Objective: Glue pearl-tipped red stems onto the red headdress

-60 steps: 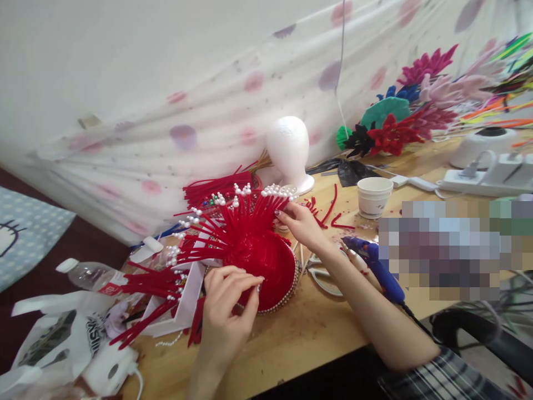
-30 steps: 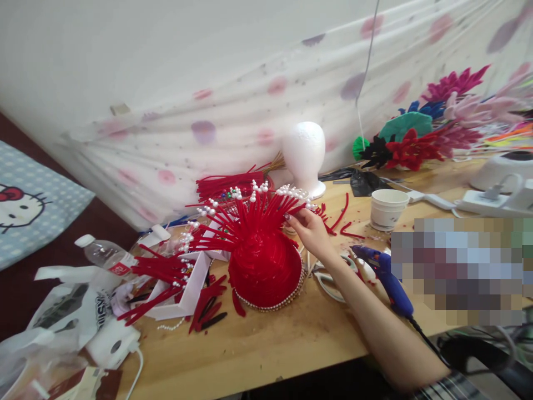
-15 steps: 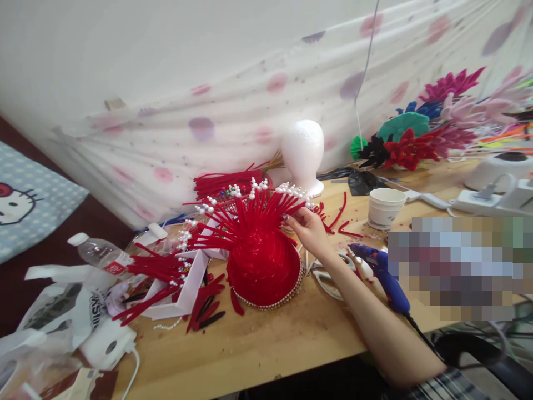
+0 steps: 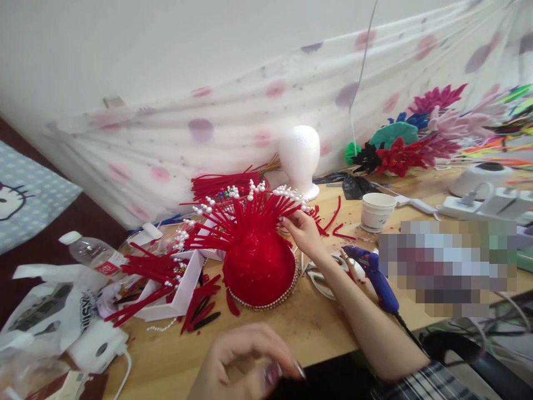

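Stems (image 4: 272,210) pinched, my right hand (image 4: 306,234) alone steadies the hat (image 4: 259,272); my left hand (image 4: 245,358) has reappeared, curled, hold unclear.

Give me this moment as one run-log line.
right hand: pinching red chenille stems on pearl-trimmed headdress | left hand: blurred, curled near table edge, grip unclear | nearby: foam head, blue glue gun, white cup

Loose dark-and-white plaid sleeve (image 4: 420,382), shiny painted nails (image 4: 298,369).
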The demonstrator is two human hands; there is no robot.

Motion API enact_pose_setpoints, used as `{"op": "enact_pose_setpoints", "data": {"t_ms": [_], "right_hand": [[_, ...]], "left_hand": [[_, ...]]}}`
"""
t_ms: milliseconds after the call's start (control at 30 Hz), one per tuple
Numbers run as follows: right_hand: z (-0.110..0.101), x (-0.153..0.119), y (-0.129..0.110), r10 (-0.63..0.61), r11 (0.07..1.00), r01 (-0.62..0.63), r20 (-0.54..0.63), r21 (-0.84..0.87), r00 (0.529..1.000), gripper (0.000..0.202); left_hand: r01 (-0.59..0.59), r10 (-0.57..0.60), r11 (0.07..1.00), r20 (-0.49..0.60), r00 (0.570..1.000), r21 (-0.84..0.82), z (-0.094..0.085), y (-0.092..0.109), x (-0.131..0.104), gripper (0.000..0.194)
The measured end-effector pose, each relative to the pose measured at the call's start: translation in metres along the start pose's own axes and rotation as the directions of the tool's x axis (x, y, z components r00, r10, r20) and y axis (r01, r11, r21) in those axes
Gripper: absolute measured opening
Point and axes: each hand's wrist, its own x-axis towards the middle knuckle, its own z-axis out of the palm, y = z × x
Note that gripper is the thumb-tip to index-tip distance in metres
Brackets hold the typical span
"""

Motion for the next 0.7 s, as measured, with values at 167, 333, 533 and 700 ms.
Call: {"op": "enact_pose_setpoints", "data": {"t_ms": [167,333,533,700], "right_hand": [[-0.001,0.001,0.003,0.006,0.999,-0.007,-0.028,-0.033,1.0,0.014],[0.0,0.0,0.001,0.013,1.0,-0.014,-0.026,-0.018,1.0,0.011],[0.004,0.0,0.005,0.041,0.998,-0.04,-0.011,0.055,0.999,0.012],[0.006,-0.001,0.006,0.005,1.0,-0.005,-0.002,0.023,1.0,0.016]], "left_hand": [[-0.024,0.157,0.962,-0.478,0.864,0.273,0.005,-0.001,0.015,0.022],[-0.032,0.429,0.765,-0.472,0.77,0.643,0.002,-0.017,0.029,0.017],[0.111,0.437,0.779,-0.661,0.61,0.617,-0.037,-0.041,0.046,0.038],[0.063,0.065,0.991,-0.83,0.555,0.119,-0.06,-0.057,0.049,0.042]]}}
